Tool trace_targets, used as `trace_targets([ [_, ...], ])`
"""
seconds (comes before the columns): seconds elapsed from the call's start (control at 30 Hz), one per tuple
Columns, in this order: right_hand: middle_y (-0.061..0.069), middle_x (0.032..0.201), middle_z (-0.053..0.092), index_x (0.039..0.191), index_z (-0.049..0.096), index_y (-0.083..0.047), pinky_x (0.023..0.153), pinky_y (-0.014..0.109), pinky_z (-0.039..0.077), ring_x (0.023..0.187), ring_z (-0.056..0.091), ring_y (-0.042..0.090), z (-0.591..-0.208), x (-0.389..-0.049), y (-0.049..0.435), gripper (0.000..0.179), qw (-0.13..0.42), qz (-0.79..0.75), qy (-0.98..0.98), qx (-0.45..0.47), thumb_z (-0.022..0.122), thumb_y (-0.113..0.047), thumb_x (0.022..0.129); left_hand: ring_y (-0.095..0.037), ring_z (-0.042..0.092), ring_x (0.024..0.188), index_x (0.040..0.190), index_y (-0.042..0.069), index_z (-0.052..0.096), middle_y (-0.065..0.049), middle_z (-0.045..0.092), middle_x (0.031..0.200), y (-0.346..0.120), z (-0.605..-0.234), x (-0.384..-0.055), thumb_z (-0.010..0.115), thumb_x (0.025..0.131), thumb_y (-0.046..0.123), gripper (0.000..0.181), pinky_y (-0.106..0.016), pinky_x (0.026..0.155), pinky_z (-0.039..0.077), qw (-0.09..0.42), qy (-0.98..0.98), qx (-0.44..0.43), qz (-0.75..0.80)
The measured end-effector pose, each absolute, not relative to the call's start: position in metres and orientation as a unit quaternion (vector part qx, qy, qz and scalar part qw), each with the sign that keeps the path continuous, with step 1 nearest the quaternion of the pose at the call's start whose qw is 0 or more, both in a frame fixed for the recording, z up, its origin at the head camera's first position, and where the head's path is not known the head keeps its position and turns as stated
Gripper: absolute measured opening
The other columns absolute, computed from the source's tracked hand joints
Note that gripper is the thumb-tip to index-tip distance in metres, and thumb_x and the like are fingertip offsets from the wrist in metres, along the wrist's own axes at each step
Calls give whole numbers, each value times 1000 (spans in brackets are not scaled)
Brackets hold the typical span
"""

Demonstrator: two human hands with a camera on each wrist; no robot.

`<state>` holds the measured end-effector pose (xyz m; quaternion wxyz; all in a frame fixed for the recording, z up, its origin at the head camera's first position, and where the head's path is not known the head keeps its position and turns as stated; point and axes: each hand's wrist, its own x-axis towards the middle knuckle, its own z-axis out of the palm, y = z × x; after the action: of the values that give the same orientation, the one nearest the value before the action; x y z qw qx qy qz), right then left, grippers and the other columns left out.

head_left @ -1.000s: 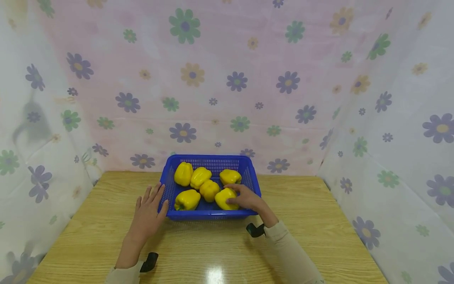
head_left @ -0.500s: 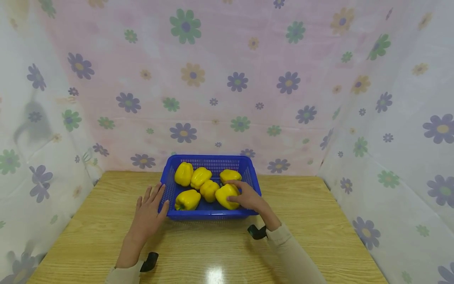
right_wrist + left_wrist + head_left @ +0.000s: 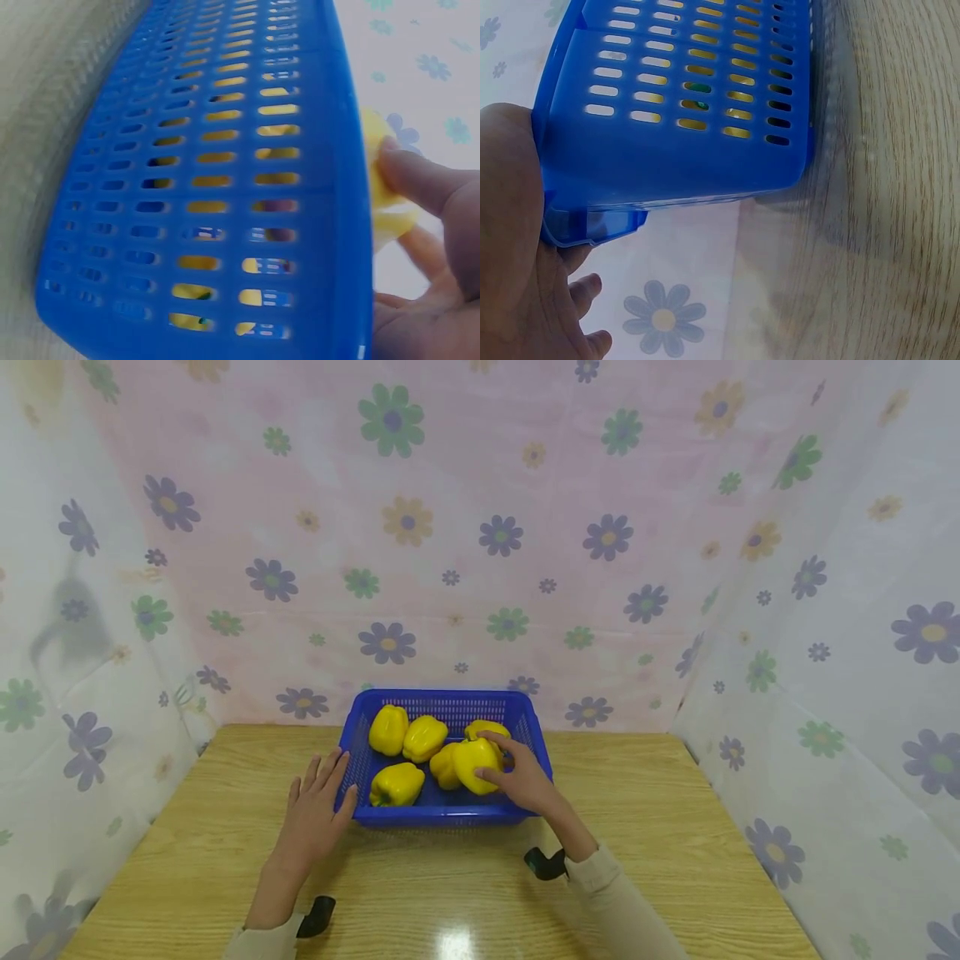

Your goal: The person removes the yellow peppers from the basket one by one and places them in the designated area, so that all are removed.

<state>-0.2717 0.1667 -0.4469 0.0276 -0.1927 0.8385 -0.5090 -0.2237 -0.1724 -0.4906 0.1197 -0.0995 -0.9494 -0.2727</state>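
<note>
My right hand [image 3: 531,785] pinches a yellow bell pepper [image 3: 474,768] between thumb and fingers, over the right side of the blue basket [image 3: 442,815]. In the right wrist view this yellow bell pepper [image 3: 380,176] shows above the basket's rim, with the thumb pressed to it. My left hand [image 3: 311,818] rests at the basket's left edge, fingers stretched out along the rim. From the left wrist, the left hand [image 3: 510,247] lies against the rim at a corner of the basket. Part of a yellow bell pepper [image 3: 442,770] is hidden behind the held one.
More yellow bell peppers lie in the basket: one at the back left [image 3: 388,731], one beside it [image 3: 424,740], one at the front left [image 3: 397,786] and one at the back right [image 3: 483,727]. The wooden table [image 3: 405,893] meets flowered cloth walls [image 3: 457,568].
My right hand has lifted the bell pepper from the basket's front right, and it now overlaps its neighbour in view. The left hand has stayed at the rim.
</note>
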Motion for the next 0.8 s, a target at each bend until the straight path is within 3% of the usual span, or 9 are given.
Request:
trace_targets([
  [0.03,19,157,42,151,50,-8,72,50,62,119,62,45,-448,-271,166,59,22,-514,834,-197,71,-13,96,-49,11,154,160,4,30,-20,26,166,-172,-490,-224,47,108,29,60,-75,116,9,117,-950,-99,-272],
  [0.2,16,155,47,149,52,-6,86,44,61,125,59,42,-449,-267,163,58,-30,-517,827,-218,72,-10,94,-49,10,154,160,4,30,-21,26,166,-173,-490,-224,47,108,29,60,-75,116,8,114,-951,-98,-271],
  [0.37,13,152,51,147,55,-9,96,49,55,121,61,37,-452,-265,162,57,-69,-526,817,-225,74,-10,93,-49,11,154,160,4,30,-21,27,166,-173,-491,-224,48,108,29,60,-75,116,8,115,-950,-97,-273],
  [0.47,14,151,53,145,57,-8,96,42,55,116,63,36,-453,-263,162,56,-79,-539,808,-225,76,-11,92,-49,11,154,160,5,30,-20,27,166,-173,-492,-225,47,108,30,61,-75,116,8,115,-951,-95,-273],
  [0.6,14,150,52,144,58,-9,80,36,62,114,65,37,-450,-259,162,56,-42,-591,779,-207,76,-8,91,-48,10,154,160,4,30,-20,26,166,-173,-491,-225,47,108,30,61,-75,117,7,112,-951,-93,-273],
  [0.67,17,149,51,146,55,-8,73,40,63,115,64,39,-446,-255,162,58,-11,-622,758,-196,75,-6,91,-48,10,154,160,4,30,-20,27,166,-172,-491,-225,47,108,30,61,-75,117,7,112,-951,-93,-273],
  [0.8,22,145,49,150,51,-9,74,49,62,119,61,39,-438,-247,164,63,33,-657,732,-177,74,-8,92,-48,10,154,160,4,31,-21,27,166,-172,-489,-224,47,108,30,61,-75,117,7,111,-951,-93,-274],
])
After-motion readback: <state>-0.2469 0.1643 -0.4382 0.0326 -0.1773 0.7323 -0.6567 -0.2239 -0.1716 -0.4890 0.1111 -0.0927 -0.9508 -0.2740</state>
